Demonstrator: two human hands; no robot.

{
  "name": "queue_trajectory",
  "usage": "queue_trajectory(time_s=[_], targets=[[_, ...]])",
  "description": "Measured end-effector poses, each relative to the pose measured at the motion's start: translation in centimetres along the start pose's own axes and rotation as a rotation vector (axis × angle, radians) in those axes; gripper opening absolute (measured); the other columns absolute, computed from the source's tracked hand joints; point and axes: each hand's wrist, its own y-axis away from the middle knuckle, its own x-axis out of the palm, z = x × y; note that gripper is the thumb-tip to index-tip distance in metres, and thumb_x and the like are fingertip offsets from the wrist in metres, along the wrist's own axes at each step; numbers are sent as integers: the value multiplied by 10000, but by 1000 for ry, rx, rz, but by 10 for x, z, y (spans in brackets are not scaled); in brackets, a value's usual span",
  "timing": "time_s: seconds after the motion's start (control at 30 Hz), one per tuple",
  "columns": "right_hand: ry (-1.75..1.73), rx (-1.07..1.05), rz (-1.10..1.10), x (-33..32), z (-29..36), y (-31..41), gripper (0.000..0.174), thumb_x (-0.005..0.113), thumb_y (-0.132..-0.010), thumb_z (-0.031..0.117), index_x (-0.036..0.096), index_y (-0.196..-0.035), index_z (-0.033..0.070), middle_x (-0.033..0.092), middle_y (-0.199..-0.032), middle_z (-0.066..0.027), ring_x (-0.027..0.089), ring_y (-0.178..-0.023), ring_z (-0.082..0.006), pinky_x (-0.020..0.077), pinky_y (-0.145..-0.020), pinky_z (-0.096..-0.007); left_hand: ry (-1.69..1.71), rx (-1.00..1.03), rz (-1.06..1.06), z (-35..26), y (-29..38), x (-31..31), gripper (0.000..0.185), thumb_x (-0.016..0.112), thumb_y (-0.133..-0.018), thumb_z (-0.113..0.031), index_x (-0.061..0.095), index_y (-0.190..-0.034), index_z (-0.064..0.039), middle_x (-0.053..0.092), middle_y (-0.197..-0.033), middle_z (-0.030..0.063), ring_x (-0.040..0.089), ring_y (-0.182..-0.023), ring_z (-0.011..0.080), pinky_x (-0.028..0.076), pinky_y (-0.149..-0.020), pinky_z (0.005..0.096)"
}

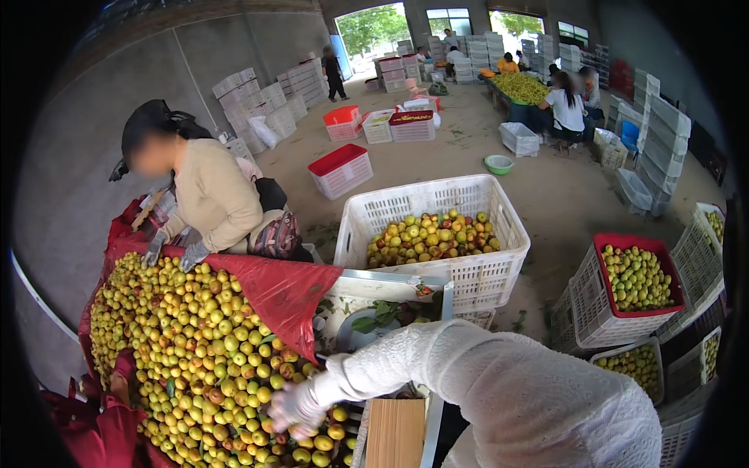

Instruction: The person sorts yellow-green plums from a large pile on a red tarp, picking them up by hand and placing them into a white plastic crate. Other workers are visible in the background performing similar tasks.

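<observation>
My right hand (297,410), below a white lace sleeve, reaches over a large heap of yellow-green and reddish jujube-like fruit (216,345). It is motion-blurred, and whether it holds a fruit cannot be told. My left hand is out of view. Red plastic sheeting (275,286) borders the heap's far side. Beside it stands a metal-edged sorting frame (447,304) with green leaves (383,313) and a grey round dish (354,330) inside. A piece of brown cardboard (395,433) lies close to my forearm. Metal bars show partly under the fruit near my hand.
Across the heap, a person in grey gloves (193,255) touches the fruit. A maroon-sleeved arm (120,380) reaches in at left. A large white crate (509,257) of fruit stands ahead; fruit-filled crates (585,316) stand at right. People sit around a fruit-covered table (494,96) farther back.
</observation>
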Motion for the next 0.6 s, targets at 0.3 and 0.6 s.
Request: queue_trajectory(time_s=[0.3, 0.6], targets=[[29, 308, -184, 8, 26, -37, 749, 440, -884, 577, 300, -1506, 182, 172, -1565, -238, 100, -1458, -414, 35, -1142, -592, -9, 27, -62, 51, -41, 15, 607, 703, -881, -264, 470, -1321, 83, 514, -1297, 259, 487, -1173, 325, 395, -1029, 399], [34, -46, -96, 2, -12, -15, 702, 549, -816, 562, 450, -1384, 161, 397, -1454, -122, 266, -1386, -375, 210, -1102, -568, 209, -185, 95, 6, -45, -2, 575, 717, -859, -110, 462, -1350, 45, 532, -1308, 205, 523, -1127, 276, 416, -1010, 378]])
